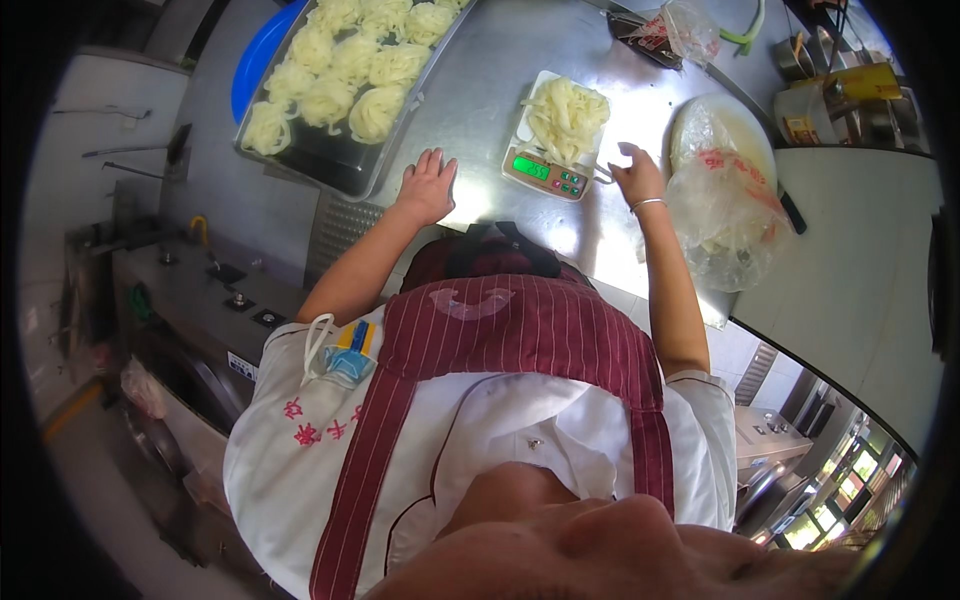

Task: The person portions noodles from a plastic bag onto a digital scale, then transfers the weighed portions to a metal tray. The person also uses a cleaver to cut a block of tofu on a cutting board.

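A heap of pale flat noodles [565,118] lies on a small white kitchen scale [517,155] with a lit green display. To the left stands a dark metal tray [352,178] bearing several loose nests of the same noodles [375,113]. My left hand [427,187] rests on the steel table near the tray's front corner, fingers stretched out, holding nothing. Just right of the scale is my right hand [638,180], a bracelet at its wrist, thumb and finger apart and nothing seen between them. A thin pale loop shows between it and the scale; I cannot tell what it is.
Right of my right hand, a clear plastic bag [725,215] covers part of a round pale item [722,130]. A dark handle [791,210] sticks out beside it. Farther back lie a crumpled packet [645,40] and a green stalk [745,35]. A blue basin [250,75] sits behind the tray.
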